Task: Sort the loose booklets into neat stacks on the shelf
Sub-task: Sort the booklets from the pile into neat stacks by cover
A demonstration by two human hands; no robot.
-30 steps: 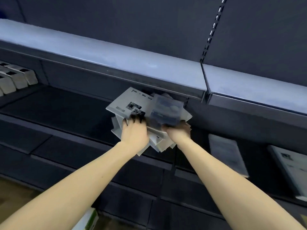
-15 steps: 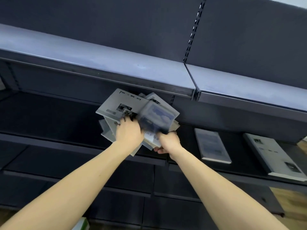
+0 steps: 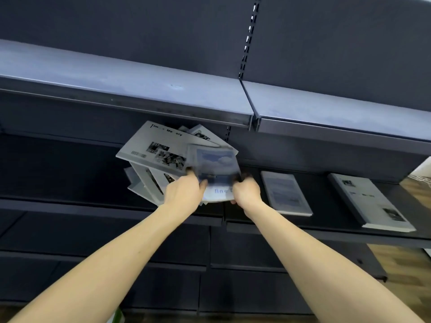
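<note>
My left hand point(image 3: 184, 194): curled round the near edge of the loose pile of booklets point(image 3: 149, 180), thumb on top, gripping the fanned bundle
My right hand point(image 3: 247, 192): pinching the lower right corner of the blue-cover booklet point(image 3: 214, 166), fingers under it, thumb side on top
Loose pile of booklets: held up in front of the middle shelf point(image 3: 70, 206), splayed at different angles, edges sticking out to the left and below my left hand
Top grey booklet point(image 3: 154, 145): largest sheet showing, tilted, dark print near its far edge and small black photo blocks near the middle
Blue-cover booklet: lies over the right part of the pile, between my two hands; blurred, with a cloudy blue picture and pale lettering on a white strip at the near edge
Sorted blue booklet point(image 3: 285, 194): flat on the middle shelf just right of my right hand, apart from it; I cannot tell whether it is one booklet or a thin stack
Sorted grey stack point(image 3: 370, 201): flat on the same shelf further right, well apart from the blue one, thick enough to show a side edge
Upper shelf point(image 3: 130, 87): pale blue-grey board above the pile, joined to a second board at a seam right of centre
Slotted upright point(image 3: 247, 43): runs up the dark back panel above that seam
Wooden floor point(image 3: 396, 264): showing at lower right beyond the shelving
</note>
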